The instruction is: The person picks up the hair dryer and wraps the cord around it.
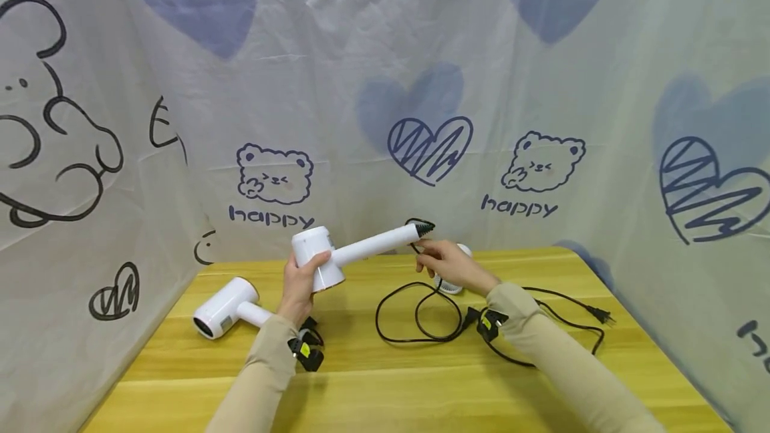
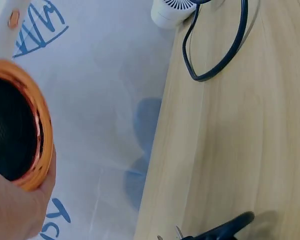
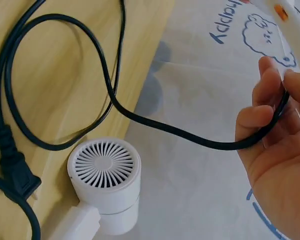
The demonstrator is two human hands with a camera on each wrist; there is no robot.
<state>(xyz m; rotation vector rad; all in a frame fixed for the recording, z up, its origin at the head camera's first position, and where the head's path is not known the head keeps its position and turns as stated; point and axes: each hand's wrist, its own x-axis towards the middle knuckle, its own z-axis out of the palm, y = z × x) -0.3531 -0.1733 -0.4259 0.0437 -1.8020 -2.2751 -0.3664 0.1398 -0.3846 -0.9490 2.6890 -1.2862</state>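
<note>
Along table's (image 1: 373, 396) near part, beige sleeves (image 1: 255, 369). Beside left sleeve, white dryer (image 1: 224, 309) lies on tabletop. Above table, left hand (image 1: 297, 284) grips raised dryer (image 1: 349, 254) by its barrel, fingers and thumb clamped round it, handle slanting up rightward. Right hand (image 1: 450, 263) pinches black cord (image 3: 190, 137) near handle tip, thumb and fingers closed on it. Behind: white vented appliance (image 3: 107, 190), then printed curtain (image 1: 337, 85).

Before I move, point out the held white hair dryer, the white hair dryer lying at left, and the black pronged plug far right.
Held white hair dryer (image 1: 365, 248), head view: its handle.
Lying white hair dryer (image 1: 227, 307), head view: its barrel.
Black pronged plug (image 1: 600, 315), head view: its body.
</note>
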